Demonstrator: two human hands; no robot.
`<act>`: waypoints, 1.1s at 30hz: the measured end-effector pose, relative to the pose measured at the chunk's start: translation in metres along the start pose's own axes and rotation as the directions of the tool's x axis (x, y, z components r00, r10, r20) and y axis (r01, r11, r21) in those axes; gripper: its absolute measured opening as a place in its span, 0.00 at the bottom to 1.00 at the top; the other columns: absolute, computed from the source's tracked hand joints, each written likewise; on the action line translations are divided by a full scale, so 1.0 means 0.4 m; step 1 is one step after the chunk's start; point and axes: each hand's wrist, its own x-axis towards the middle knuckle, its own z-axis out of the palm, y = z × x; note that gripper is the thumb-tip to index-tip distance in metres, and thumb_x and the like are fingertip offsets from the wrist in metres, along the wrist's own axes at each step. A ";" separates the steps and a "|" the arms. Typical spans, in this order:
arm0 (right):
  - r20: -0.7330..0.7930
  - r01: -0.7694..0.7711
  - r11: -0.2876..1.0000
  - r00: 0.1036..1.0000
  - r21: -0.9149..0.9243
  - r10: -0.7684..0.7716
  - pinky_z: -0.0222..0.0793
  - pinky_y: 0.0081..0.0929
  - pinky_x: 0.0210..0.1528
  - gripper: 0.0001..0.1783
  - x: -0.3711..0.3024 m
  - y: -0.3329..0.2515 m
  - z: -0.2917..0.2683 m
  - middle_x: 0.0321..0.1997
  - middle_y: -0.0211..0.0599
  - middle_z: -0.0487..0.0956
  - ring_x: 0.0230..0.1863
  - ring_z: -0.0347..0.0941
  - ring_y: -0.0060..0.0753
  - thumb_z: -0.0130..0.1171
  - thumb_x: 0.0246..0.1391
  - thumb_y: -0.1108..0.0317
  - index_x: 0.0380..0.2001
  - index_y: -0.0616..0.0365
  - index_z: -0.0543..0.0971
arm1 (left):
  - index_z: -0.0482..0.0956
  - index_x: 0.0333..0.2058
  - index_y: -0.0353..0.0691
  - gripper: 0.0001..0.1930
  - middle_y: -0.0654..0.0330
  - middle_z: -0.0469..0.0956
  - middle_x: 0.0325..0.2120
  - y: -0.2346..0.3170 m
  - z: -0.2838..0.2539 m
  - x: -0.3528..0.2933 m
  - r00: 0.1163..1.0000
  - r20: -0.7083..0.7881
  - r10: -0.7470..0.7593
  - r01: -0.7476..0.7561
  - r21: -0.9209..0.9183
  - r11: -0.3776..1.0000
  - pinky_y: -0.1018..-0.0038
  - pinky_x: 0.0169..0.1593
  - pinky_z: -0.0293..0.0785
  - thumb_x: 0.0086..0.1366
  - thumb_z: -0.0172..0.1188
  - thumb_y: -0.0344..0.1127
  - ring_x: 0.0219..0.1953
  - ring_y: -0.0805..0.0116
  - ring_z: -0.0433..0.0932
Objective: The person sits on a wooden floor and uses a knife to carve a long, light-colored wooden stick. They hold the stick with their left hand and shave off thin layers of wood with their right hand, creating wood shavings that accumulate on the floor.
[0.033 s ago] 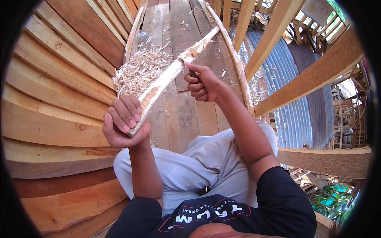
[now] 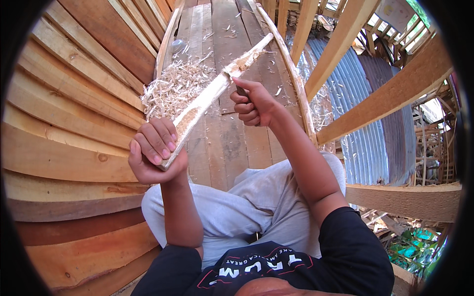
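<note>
A long pale wooden stick (image 2: 210,94), partly stripped to white wood with brown patches, runs slantwise from my lap side up to the far right. My left hand (image 2: 155,152) is wrapped round its near end. In my closed right hand (image 2: 254,104) is the dark handle of a knife (image 2: 240,90), with the index finger stretched along it. The short blade lies against the stick past its middle. Most of the handle is hidden by my fingers.
A heap of curled wood shavings (image 2: 173,89) lies on the plank floor (image 2: 229,143) left of the stick. Beyond it stands a small clear container (image 2: 177,46). A board wall (image 2: 74,123) rises on the left; wooden rails (image 2: 385,96) and corrugated metal sheets (image 2: 358,108) are on the right.
</note>
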 end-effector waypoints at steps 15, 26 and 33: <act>0.417 -0.029 0.994 0.908 0.109 -0.020 0.29 0.19 0.07 0.34 0.020 0.029 -0.094 0.08 0.19 0.45 0.08 0.34 0.15 0.36 0.63 0.34 0.12 0.46 0.55 | 0.62 0.11 0.46 0.20 0.64 0.65 0.10 0.048 -0.005 0.013 0.987 0.114 0.116 -0.115 -0.010 0.993 0.73 0.23 0.63 0.64 0.41 0.37 0.14 0.71 0.64; -0.301 0.270 0.622 0.692 -0.735 -0.656 0.39 0.21 0.12 0.33 0.043 0.045 -0.044 0.12 0.19 0.56 0.11 0.48 0.14 0.55 0.55 0.33 0.17 0.49 0.60 | 0.60 0.13 0.49 0.20 0.66 0.63 0.11 0.054 -0.024 0.022 0.996 0.050 0.080 -0.079 -0.032 0.996 0.73 0.26 0.62 0.66 0.37 0.37 0.17 0.72 0.62; -0.054 0.119 0.099 0.337 -0.988 -0.940 0.56 0.33 0.20 0.37 0.100 0.090 -0.039 0.10 0.32 0.64 0.13 0.59 0.30 0.58 0.53 0.34 0.11 0.59 0.68 | 0.59 0.13 0.52 0.21 0.68 0.61 0.11 0.050 -0.023 0.023 0.996 0.069 0.052 -0.050 -0.021 0.999 0.76 0.26 0.58 0.67 0.37 0.41 0.17 0.75 0.60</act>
